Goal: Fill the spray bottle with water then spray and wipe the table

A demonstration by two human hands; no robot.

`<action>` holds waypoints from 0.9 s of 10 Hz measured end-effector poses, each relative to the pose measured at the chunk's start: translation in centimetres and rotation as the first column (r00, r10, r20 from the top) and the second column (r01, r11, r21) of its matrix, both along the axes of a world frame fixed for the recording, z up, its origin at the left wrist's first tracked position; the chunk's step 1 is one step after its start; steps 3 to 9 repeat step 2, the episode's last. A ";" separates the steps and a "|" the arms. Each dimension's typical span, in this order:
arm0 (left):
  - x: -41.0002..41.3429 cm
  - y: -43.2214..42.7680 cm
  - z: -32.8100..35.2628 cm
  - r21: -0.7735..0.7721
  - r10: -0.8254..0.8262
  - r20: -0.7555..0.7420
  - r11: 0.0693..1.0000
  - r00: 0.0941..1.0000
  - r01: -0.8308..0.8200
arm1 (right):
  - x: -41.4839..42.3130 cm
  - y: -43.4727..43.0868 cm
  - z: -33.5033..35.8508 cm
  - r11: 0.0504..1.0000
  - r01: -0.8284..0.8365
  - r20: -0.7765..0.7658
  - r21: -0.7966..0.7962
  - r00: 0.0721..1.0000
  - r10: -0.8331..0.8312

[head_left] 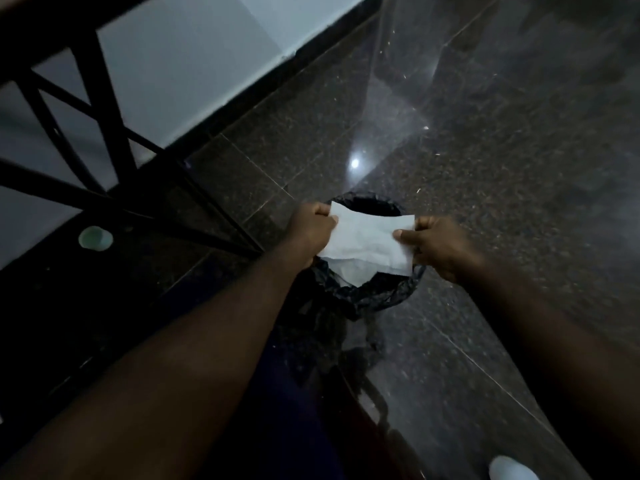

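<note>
Hands, left hand (309,233) and right hand (437,244), each pinch an end of the white wipe (367,239), stretched over the lined bin (388,289), seemingly for dropping in.

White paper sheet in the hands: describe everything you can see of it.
The white paper sheet looks thin, soft and creased, like a paper towel. It is held spread out, flat: the left hand pinches its left edge, the right hand its right edge, thumb on top. It hangs over the mouth of a bin lined with a black bag. White below it may be its fold or other paper.
</note>
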State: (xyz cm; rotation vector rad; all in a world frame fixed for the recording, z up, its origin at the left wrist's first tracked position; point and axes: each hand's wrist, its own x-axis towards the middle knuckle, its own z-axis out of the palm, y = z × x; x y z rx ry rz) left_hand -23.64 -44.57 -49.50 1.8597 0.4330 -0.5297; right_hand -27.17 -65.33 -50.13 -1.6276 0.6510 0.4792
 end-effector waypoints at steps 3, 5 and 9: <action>0.6 1.6 -2.4 0.258 -0.104 -0.115 0.957 0.988 0.131 | -3.3 -0.9 -6.8 0.955 -0.163 -0.261 -0.248 0.961 0.096; 0.6 1.6 -2.4 0.258 -0.104 -0.115 0.957 0.988 0.131 | -3.3 -0.9 -6.8 0.955 -0.163 -0.261 -0.248 0.961 0.096; 0.6 1.6 -2.4 0.258 -0.104 -0.115 0.957 0.988 0.131 | -3.3 -0.9 -6.8 0.955 -0.163 -0.261 -0.248 0.961 0.096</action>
